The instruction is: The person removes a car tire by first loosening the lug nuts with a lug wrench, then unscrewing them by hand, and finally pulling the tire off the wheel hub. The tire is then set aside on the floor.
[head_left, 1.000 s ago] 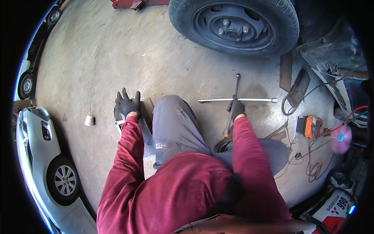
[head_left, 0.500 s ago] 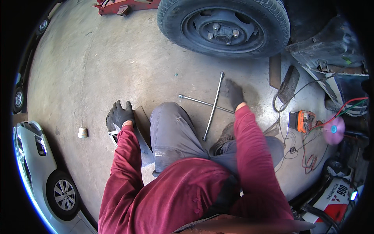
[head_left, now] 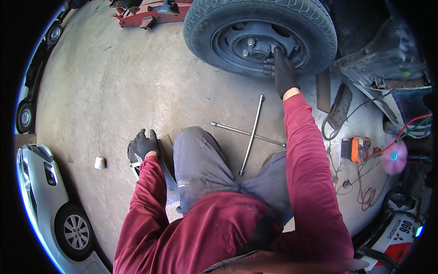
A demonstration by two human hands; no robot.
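A car wheel [head_left: 230, 52] with a black tyre and dark steel rim stands upright ahead of me. My right hand [head_left: 284, 75], in a black glove, reaches to its hub, fingers bent at a lug nut [head_left: 273, 48]. The fingers partly hide that nut; other lug nuts [head_left: 251, 42] show beside it. My left hand [head_left: 143, 145], also gloved, lies with fingers spread on a grey metal piece [head_left: 135, 167] beside my left knee; what the piece is I cannot make out. Between my knees and the wheel, a four-way lug wrench [head_left: 253, 133] lies on the floor.
A red floor jack [head_left: 157, 19] stands behind the wheel to the left. Dark planks [head_left: 323, 91] lie right of the tyre. Cables and an orange-black device [head_left: 358, 149] sit at the right. A small white cup [head_left: 99, 162] and a silver car [head_left: 43, 182] are at the left.
My right hand has moved forward from beside the lug wrench to the wheel's hub and now meets a lug nut. My left hand has stayed on the metal piece.
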